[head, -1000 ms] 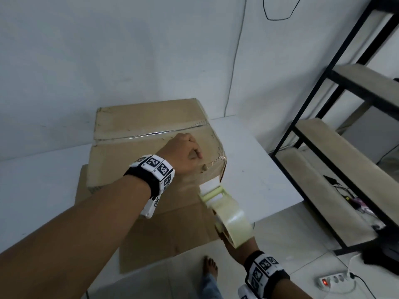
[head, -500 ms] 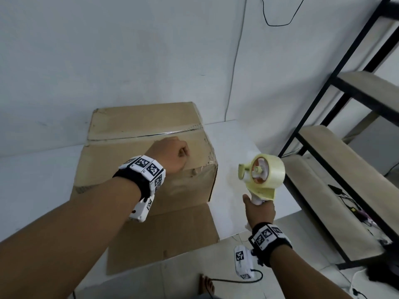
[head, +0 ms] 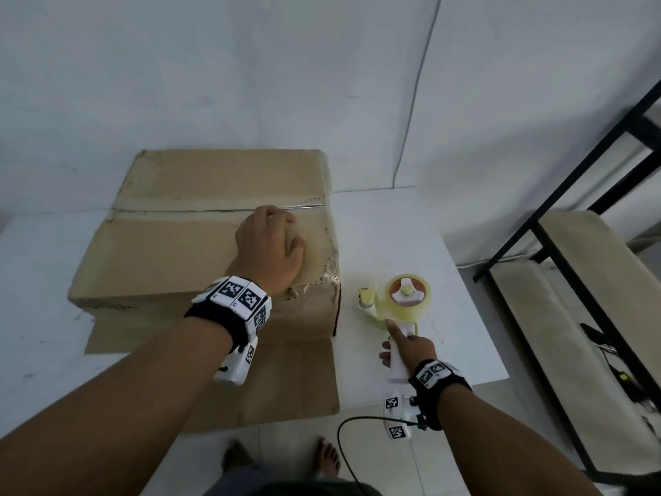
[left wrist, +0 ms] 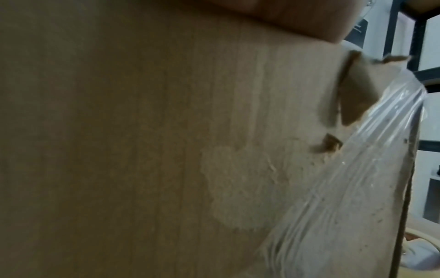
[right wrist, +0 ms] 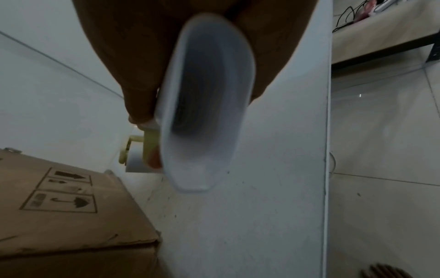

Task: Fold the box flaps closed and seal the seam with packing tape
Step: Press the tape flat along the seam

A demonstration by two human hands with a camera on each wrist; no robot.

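Black metal shelving [head: 558, 223] beside white table [head: 461, 291], wall cable [head: 416, 84].

A plain storeroom: bare white wall [head: 250, 66], tiled floor [head: 518, 442], black metal shelving [head: 558, 245]

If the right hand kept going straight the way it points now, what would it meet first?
Likely nothing soon: the right hand points the tape dispenser along the white table toward the wall, with the cardboard box off to its left.
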